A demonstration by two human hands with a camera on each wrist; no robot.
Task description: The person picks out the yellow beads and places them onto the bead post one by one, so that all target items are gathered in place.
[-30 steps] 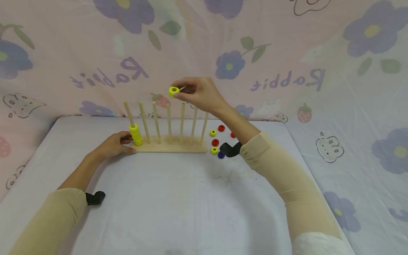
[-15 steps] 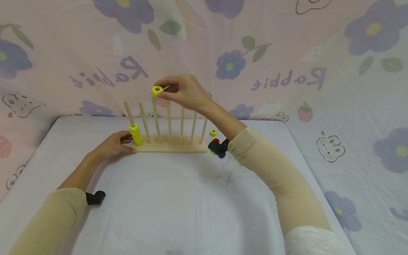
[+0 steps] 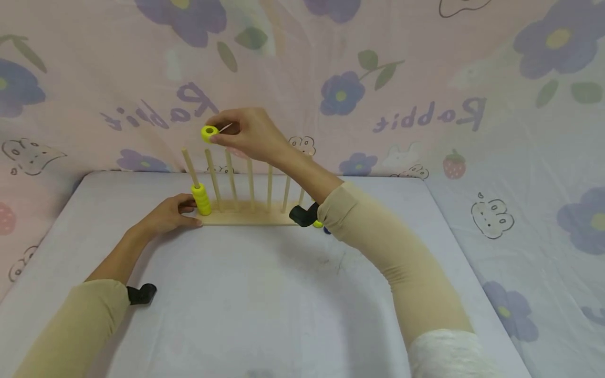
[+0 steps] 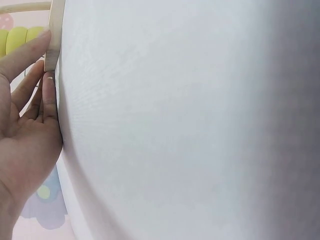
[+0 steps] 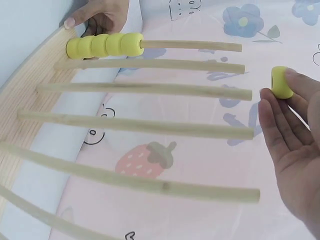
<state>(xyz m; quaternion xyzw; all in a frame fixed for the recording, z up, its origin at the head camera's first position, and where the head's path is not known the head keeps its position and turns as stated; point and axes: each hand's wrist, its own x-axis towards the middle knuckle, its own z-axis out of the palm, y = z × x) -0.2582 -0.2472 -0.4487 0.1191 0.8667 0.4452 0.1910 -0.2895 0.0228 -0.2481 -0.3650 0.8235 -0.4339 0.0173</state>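
Note:
Between thumb and fingertips my right hand point(image 3: 252, 134) pinches a yellow bead point(image 3: 209, 133), its hole facing up. The bead is above the top of the second peg from the left in the head view. In the right wrist view this bead point(image 5: 281, 82) is apart from the peg tips. A wooden peg rack point(image 3: 255, 219) stands on the table, with several yellow beads point(image 3: 201, 199) stacked on its leftmost peg; its other pegs are bare. My left hand point(image 3: 165, 216) grips the left end of the base, thumb point(image 4: 30, 52) at the base's edge.
Right of the rack lie a yellow bead point(image 3: 318, 224) and a dark blue bead point(image 3: 327, 230), partly hidden by my right sleeve point(image 3: 368, 231) and its black wrist piece point(image 3: 302, 216). A printed cloth point(image 3: 293, 63) hangs behind the white table point(image 3: 246, 294).
My right hand has carried the yellow bead leftward over the pegs, from above the middle ones to above the second from left. The right arm now covers most loose beads. The left hand stays put.

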